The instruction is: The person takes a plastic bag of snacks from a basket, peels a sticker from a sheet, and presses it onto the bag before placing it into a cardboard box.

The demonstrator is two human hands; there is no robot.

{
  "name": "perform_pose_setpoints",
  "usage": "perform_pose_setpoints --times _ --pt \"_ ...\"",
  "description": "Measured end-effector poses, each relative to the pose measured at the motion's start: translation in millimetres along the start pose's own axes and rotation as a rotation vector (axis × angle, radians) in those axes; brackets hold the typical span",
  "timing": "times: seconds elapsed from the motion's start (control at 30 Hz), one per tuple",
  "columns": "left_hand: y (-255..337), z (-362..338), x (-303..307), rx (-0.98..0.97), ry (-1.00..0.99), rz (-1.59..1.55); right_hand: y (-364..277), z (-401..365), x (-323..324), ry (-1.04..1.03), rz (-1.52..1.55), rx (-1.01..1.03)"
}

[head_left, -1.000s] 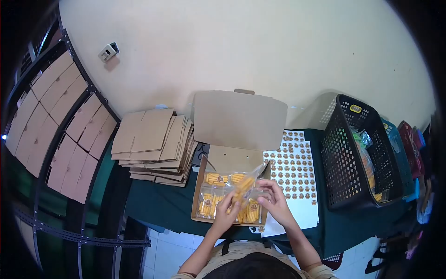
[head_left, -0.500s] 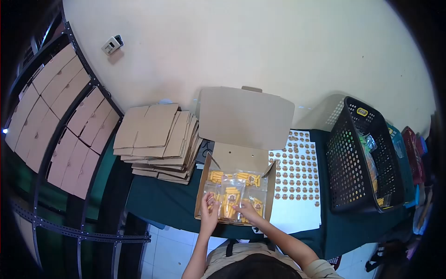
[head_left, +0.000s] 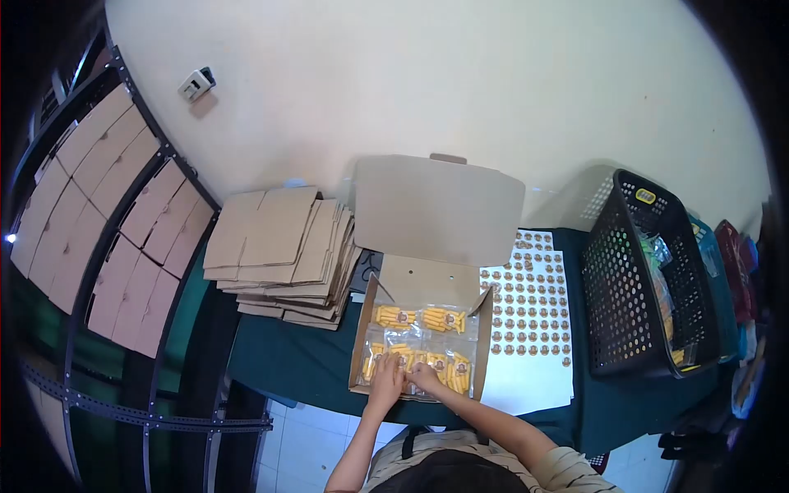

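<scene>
An open cardboard box holds several clear packets of yellow sticks, each with a round label. Two packets lie in the back part and others along the front. My left hand lies with its fingers spread on the front packets, left of centre. Just to its right, my right hand has its fingers drawn together at a front packet; what they pinch, if anything, is too small to make out.
Flattened cartons are stacked left of the box. A sheet of round stickers lies to its right, then a black basket with packets inside. Racks with boxes stand at the far left.
The middle packet, upright between my hands before, now lies lower among the front packets. My left hand has moved right and spread over them; my right hand has shifted slightly left.
</scene>
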State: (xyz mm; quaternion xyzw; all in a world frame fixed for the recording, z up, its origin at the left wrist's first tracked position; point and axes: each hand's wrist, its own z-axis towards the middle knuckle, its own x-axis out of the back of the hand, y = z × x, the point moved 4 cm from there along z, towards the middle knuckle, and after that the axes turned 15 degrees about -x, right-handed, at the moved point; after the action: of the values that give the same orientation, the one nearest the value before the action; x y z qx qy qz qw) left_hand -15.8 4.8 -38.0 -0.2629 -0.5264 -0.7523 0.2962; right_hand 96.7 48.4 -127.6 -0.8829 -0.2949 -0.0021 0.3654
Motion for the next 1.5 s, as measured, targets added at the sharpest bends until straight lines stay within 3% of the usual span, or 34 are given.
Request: perform_pose_setpoints --times 0.07,0.13,0.2,0.33,0.43,0.67,0.73,0.87,0.9,0.93,1.0,1.03,1.13,1.2,1.27,1.5 --pt "-22.6 -2.0 -21.3 -0.043 -0.017 0.083 6.3 9.1 -2.7 0.106 -0.053 0.071" --pt "-36.8 -4.2 -31.3 0.159 -0.05 0.026 12.6 12.5 -4.4 0.167 -0.13 0.105" --pt "-37.3 -3.2 -35.0 0.176 -0.089 0.051 7.7 4.9 -1.5 0.28 -0.186 0.288" --pt "-22.8 -4.0 -35.0 0.124 -0.132 0.083 22.8 -3.2 7.2 0.043 0.033 0.115" --pt "-19.2 -3.2 -35.8 0.161 -0.145 0.099 31.9 2.8 6.9 -0.039 0.199 0.106" --pt "-13.7 -8.1 -25.1 0.141 -0.055 0.107 25.9 2.4 1.3 0.067 0.041 0.209" --pt "-15.5 -10.5 -24.7 0.137 -0.039 0.123 11.7 -6.4 -2.7 0.267 -0.273 0.261" --pt "-26.0 -16.9 -30.9 0.1 -0.069 0.181 5.4 -16.4 -1.3 0.238 -0.215 0.143" --pt "-27.3 -12.5 -35.4 0.103 -0.068 0.181 1.0 -22.9 4.3 0.243 -0.266 0.256" --pt "-14.8 -8.0 -29.8 0.146 -0.069 0.172 8.1 -19.1 7.2 0.254 -0.252 0.19" --pt "-9.7 -4.3 -29.3 0.108 -0.109 0.199 14.7 -28.4 27.9 0.214 -0.146 0.38" --pt "-16.4 -4.7 -34.7 0.145 -0.089 0.161 30.2 -26.3 56.9 0.001 0.099 0.334" --pt "-16.1 -1.7 -40.9 0.195 -0.084 0.098 18.9 -90.5 141.9 -0.035 0.387 0.288" --pt "1.5 8.6 -37.4 0.33 -0.082 0.29 13.1 -140.6 205.0 0.101 0.471 0.449" --pt "12.0 23.4 -45.4 0.223 0.017 0.151 1.5 -203.8 265.1 0.139 0.585 0.501" --pt "119.4 96.0 -101.3 -0.09 0.047 -0.143 12.8 -391.4 396.1 0.664 0.717 0.715"
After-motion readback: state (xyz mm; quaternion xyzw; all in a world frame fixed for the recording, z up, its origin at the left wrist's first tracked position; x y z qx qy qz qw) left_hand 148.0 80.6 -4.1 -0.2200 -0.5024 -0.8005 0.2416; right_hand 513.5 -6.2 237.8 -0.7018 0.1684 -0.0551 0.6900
